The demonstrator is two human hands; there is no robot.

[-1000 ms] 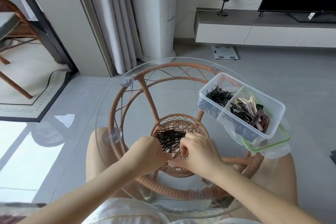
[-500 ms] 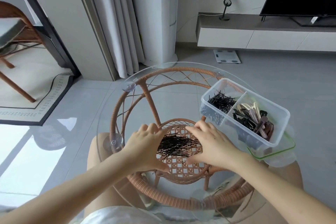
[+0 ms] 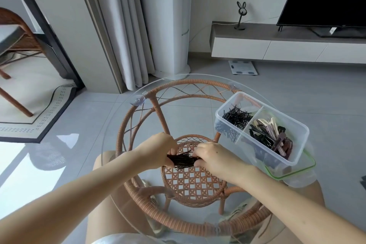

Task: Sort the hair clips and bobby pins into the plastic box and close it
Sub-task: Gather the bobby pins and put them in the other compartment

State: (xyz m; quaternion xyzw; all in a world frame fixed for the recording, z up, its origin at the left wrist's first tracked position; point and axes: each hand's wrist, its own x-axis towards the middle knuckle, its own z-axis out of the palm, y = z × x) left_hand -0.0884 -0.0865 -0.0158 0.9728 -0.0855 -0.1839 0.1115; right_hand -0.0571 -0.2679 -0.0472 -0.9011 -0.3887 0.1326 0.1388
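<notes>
Black bundle of bobby pins [image 3: 183,159] at the middle of the glass tabletop [image 3: 188,117], over the small woven shelf of the rattan frame [image 3: 156,111] visible through the glass; resting on the glass or lifted off it, impossible to tell. Left hand [image 3: 156,149] curled round the bundle's left end, right hand [image 3: 213,157] curled round its right end, backs of both turned up, the 2 close together. To the right, near the table's edge, clear plastic box [image 3: 302,146], uncovered, split into 2 compartments: loose bobby pins [image 3: 236,118] in the left 1, hair clips [image 3: 271,136] in black, cream and brown in the right 1. Beneath the box, green-rimmed lid [image 3: 297,172], jutting out past its near corner.
</notes>
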